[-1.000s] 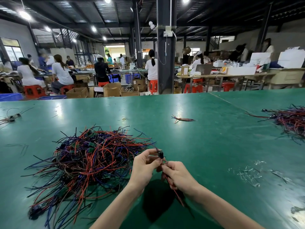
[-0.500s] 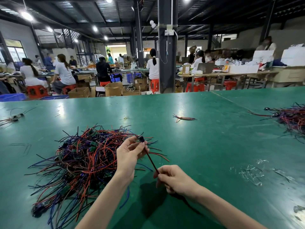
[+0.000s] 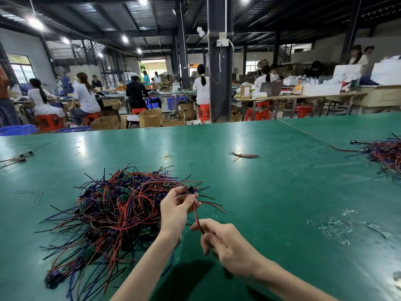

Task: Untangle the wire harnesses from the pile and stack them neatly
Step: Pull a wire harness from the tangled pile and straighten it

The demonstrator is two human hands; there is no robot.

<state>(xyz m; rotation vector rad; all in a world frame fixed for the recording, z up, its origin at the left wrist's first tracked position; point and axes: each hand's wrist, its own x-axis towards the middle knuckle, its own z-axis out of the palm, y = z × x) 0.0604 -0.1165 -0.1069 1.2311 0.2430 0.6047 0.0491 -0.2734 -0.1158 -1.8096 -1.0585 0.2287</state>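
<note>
One wire harness (image 3: 196, 215), held between left hand (image 3: 175, 208) (higher), right hand (image 3: 230, 242)

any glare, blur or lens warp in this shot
Head view: ceiling lamps leave pale glare patches on the green table toward its far edge; the left hand and right hand are sharp, with a dark shadow under the forearms; two standing people far right are blurred; uprights near the left edge lean, wide-angle warp.

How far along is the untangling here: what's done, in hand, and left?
Done: barely anything visible; only one small bundle lies apart mid-table. In hand: one harness, the left hand pinching its black connector, the right hand gripping its red wire. Left: the big tangled pile beside the left hand.
</note>
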